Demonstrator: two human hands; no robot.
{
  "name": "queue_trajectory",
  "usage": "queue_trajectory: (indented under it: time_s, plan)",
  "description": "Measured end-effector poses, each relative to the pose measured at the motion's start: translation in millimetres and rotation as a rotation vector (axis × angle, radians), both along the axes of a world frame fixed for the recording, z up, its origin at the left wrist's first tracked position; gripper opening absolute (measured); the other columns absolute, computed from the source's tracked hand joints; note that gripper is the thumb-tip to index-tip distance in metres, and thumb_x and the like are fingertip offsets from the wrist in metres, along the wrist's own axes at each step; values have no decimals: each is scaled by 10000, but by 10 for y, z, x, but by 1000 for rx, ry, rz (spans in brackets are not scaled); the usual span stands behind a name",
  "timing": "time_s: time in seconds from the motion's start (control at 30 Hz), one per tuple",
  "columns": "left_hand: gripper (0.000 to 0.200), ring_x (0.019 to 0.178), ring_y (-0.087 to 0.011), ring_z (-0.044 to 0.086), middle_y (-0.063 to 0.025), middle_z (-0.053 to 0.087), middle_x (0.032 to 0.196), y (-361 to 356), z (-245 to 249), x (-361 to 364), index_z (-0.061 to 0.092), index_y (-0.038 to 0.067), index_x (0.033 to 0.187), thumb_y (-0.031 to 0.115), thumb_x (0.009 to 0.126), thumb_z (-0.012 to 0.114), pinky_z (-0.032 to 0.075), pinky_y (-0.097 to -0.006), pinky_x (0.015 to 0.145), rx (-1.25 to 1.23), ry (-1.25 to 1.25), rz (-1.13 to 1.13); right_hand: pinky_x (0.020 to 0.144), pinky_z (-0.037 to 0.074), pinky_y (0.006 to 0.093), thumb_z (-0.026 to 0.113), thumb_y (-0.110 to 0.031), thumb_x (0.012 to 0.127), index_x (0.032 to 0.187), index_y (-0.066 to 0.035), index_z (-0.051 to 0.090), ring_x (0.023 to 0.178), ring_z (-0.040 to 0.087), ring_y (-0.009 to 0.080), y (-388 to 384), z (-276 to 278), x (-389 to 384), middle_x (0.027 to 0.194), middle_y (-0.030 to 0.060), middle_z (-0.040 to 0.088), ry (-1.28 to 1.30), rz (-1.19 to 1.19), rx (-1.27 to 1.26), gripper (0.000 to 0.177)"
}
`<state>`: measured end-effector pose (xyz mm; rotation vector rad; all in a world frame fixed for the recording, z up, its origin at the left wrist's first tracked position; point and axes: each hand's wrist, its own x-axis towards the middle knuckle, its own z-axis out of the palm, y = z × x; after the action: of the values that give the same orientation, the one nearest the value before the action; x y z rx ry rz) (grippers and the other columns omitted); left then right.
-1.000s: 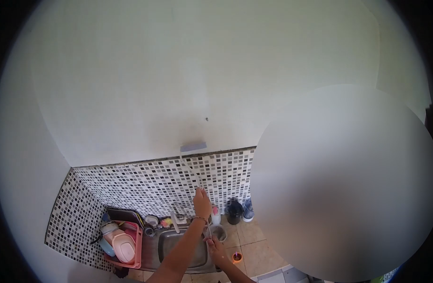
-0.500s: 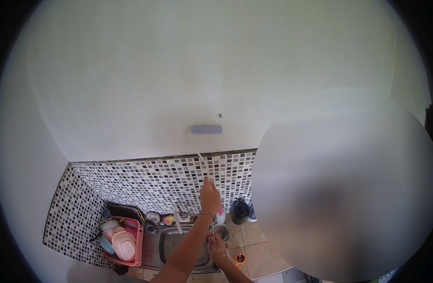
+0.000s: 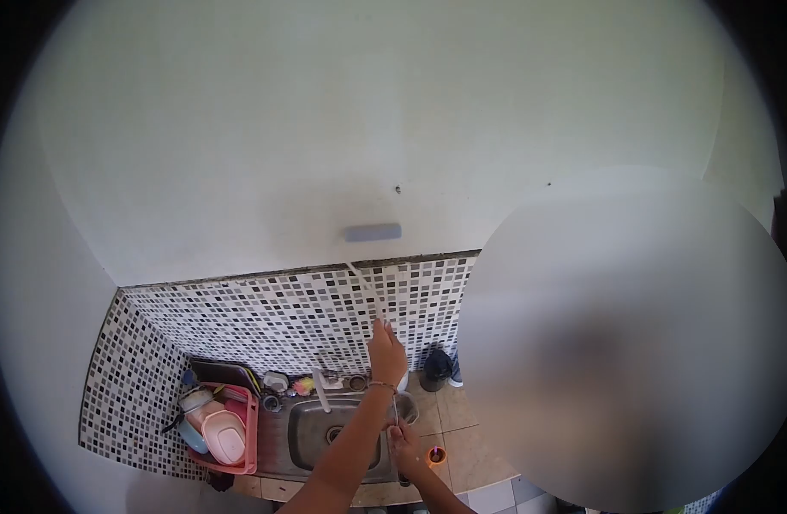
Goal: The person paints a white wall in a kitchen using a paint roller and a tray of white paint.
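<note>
A paint roller (image 3: pixel 374 232) with a greyish sleeve lies against the pale wall (image 3: pixel 239 154), just above the top edge of the mosaic tiles (image 3: pixel 265 313). Its thin frame runs down towards my hands. My left hand (image 3: pixel 386 353) is closed round the upper part of the handle, in front of the tiles. Lower down, over the right side of the sink (image 3: pixel 295 441), my right hand (image 3: pixel 406 447) grips the lower end of the same pole. Parts of the pole are hidden behind my left hand and wrist.
A pink dish basket (image 3: pixel 250 437) full of plastic containers stands left of the sink. The faucet (image 3: pixel 322 392) rises behind the basin. A dark container (image 3: pixel 434 370) and an orange cup (image 3: pixel 436 456) sit on the tiled counter at right. A blurred round patch covers the right side.
The roller has moved down the wall, farther below the small dark mark and nearer the tile edge. Both hands still grip the pole. The view has shifted slightly.
</note>
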<state>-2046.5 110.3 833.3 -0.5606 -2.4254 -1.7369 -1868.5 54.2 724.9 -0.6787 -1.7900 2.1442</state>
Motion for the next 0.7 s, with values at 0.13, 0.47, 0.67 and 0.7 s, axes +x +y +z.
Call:
queue_trajectory:
  time_s: [0.13,0.47,0.67,0.7]
  plan:
    - [186,702,-501,568,-266,585,711,100,3,-29,502,-27,1014,139,1019,417,395,-532,593,59,171,38,608,394,306,454,-338,1021,1029,-65,580,643,477,136,125,110,26,731,44,512,-77,24,23,301]
    - [214,601,-417,538,-220,537,645,36,-95,95,499,-30,958,156,1021,415,387,-480,573,-2,21,25,672,404,304,450,-365,1026,999,-59,580,703,472,134,40,-12,133,766,49,496,-24,9,40,334]
    - [208,618,-431,538,-231,543,666,-39,-250,94,490,-18,929,158,1017,426,389,-485,582,-13,-60,-22,638,379,289,463,-443,1016,997,-65,582,679,442,117,-77,-96,180,735,25,462,-55,-19,-19,397]
    - [208,614,-439,541,-232,547,657,-28,-199,101,493,-21,944,160,1019,424,386,-490,571,17,-10,-8,631,375,286,462,-450,1015,996,-67,583,672,438,113,-41,-111,170,725,18,457,-27,2,-46,402]
